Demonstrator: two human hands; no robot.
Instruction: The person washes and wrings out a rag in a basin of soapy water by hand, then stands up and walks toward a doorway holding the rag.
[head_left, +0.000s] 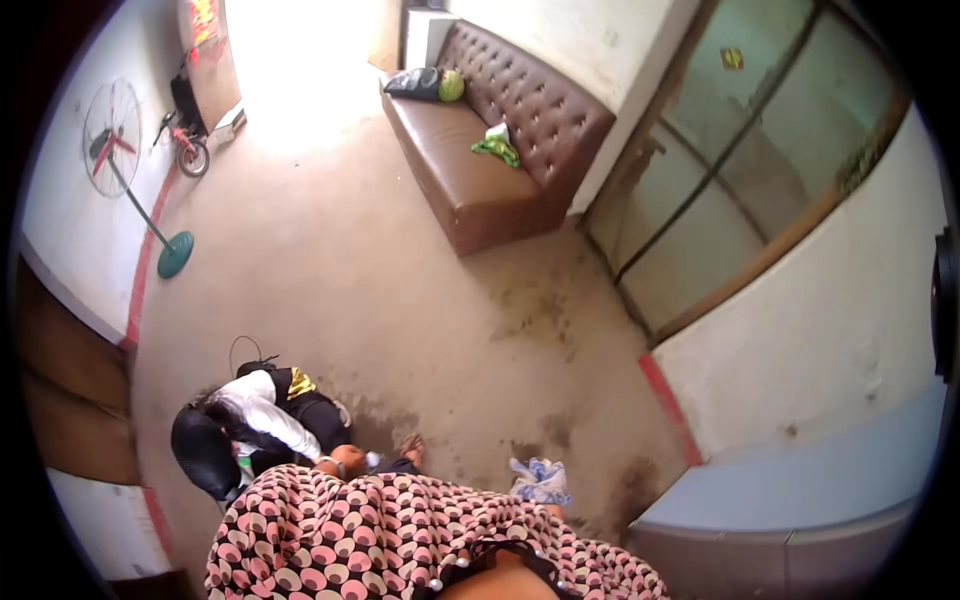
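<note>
A bunched blue and white cloth (541,482) shows just beyond the hem of my patterned dress (400,530). At its lower edge is a small patch of skin, my right hand (555,511), closed on the cloth; the dress hides most of this hand. My left hand is not in view. To the left, a person in a white top (265,405) bends low, with an arm reaching toward the front edge of my dress. A foot in a sandal (413,448) rests on the floor near that arm.
A brown tufted sofa (470,170) stands ahead, with a dark bag (412,84) and a green cloth (497,147) on it. A standing fan (175,254) and a small red bike (190,150) are at the left. Dark wet patches mark the floor (330,270). A grey-blue surface (790,490) lies at the right.
</note>
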